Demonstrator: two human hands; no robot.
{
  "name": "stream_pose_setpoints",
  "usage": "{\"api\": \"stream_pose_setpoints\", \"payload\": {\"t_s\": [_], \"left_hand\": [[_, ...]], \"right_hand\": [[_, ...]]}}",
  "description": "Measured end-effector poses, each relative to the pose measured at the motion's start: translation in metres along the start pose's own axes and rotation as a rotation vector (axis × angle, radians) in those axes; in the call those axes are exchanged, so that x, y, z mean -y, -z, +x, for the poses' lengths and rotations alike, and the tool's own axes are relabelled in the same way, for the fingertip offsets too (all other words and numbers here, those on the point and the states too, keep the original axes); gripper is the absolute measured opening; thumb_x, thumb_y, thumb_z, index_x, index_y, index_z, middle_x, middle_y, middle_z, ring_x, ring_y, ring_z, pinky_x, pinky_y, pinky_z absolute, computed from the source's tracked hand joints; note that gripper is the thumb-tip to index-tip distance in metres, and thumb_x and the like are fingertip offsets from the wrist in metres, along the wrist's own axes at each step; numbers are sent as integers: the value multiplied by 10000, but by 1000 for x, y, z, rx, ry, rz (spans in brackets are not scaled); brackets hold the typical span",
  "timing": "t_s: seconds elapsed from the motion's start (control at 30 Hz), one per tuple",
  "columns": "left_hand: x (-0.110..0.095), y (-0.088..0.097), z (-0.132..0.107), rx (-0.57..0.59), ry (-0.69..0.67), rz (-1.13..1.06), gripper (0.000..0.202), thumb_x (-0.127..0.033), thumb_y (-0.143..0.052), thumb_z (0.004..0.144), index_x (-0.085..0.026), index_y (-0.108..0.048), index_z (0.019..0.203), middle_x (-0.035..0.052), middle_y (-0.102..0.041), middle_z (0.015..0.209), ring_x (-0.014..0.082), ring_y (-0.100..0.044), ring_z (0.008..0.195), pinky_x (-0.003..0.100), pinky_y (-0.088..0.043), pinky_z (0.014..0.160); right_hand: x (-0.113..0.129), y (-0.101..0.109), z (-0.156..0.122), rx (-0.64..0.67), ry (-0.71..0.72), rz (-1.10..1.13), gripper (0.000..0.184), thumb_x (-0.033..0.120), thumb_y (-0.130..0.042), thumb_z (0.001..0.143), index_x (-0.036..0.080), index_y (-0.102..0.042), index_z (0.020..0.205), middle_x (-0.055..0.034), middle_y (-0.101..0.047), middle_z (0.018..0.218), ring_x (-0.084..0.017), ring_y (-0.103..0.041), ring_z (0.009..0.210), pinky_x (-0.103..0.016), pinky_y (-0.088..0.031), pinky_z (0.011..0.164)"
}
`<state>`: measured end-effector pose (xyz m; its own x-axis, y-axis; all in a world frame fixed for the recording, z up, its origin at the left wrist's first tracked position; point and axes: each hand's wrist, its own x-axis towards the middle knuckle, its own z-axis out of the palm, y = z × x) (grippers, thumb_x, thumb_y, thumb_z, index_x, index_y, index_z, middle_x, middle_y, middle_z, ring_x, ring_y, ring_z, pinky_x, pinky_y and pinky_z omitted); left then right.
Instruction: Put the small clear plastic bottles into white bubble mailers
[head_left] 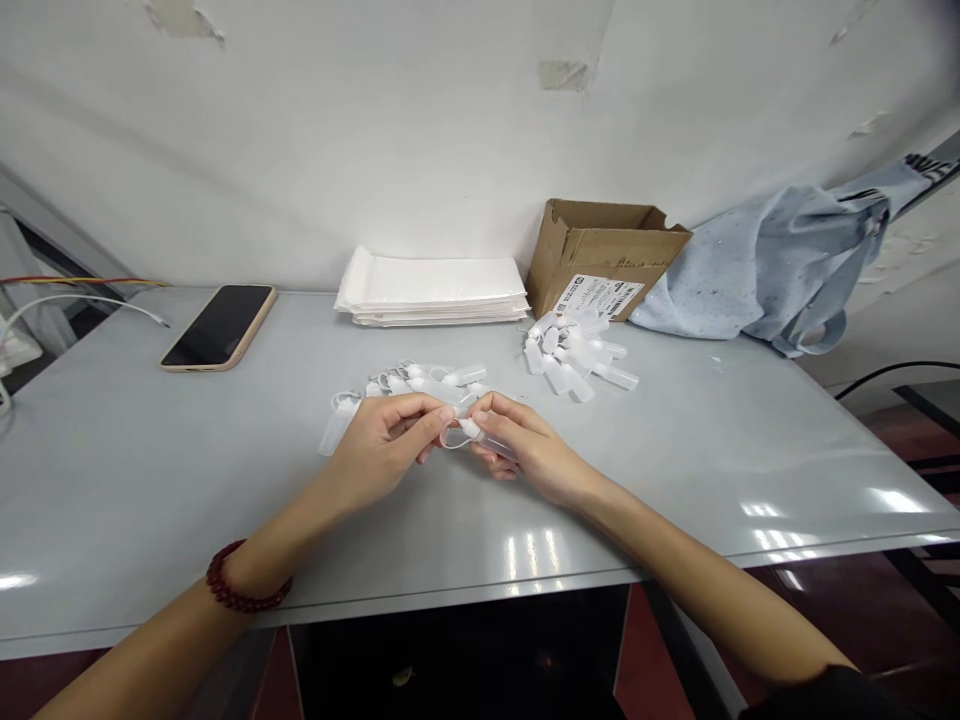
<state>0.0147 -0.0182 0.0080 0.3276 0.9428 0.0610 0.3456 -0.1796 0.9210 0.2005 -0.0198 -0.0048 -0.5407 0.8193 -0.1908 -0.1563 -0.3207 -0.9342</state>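
Just above the table, my right hand [536,450] is closed around a small translucent squeeze bottle [498,447] with a white tip that points left. The fingertips of my left hand [394,440] are pinched at that tip, on the thin looped cap strap [454,441]. What lies right between the fingertips is partly hidden. Behind my hands, several similar bottles [427,384] lie in a row, and one more bottle [339,425] rests beside my left hand. Farther back to the right is a loose pile of such bottles [577,352].
A stack of white paper sleeves [435,290] lies against the wall beside an open cardboard box [611,255]. At the right is a light blue cloth bag [757,260]. A phone [219,328] and a white cable [90,298] are at the left. The grey table [720,450] ends near my forearms.
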Motion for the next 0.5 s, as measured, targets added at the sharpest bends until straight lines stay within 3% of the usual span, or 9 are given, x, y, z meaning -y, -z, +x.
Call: {"api": "stream_pose_setpoints", "payload": {"t_s": [0.13,0.27,0.5], "left_hand": [[0,-1,1,-34,41,4,344,-381,-506,881,-163,-583,626,-35,-488,507,89,-445,490,209,-378,500],[-2,-3,2,0,84,-36,338,-418,-533,862,-161,-615,658,-41,-491,512,82,-448,494,196,-380,495],[-4,-4,1,129,116,-72,227,-348,-593,822,-161,-649,706,-52,-509,543,63,-438,503,170,-362,488]], "right_hand": [[-1,-2,0,89,-43,-4,252,423,-514,892,202,-433,801,88,-365,591,-35,-239,435,-200,-170,432],[-4,-2,2,35,-50,32,284,442,-471,910,198,-430,772,84,-365,554,-43,-261,419,-200,-204,408],[-4,-2,4,-22,-86,64,302,434,-488,902,194,-436,727,84,-366,517,-38,-258,388,-176,-231,372]]}}
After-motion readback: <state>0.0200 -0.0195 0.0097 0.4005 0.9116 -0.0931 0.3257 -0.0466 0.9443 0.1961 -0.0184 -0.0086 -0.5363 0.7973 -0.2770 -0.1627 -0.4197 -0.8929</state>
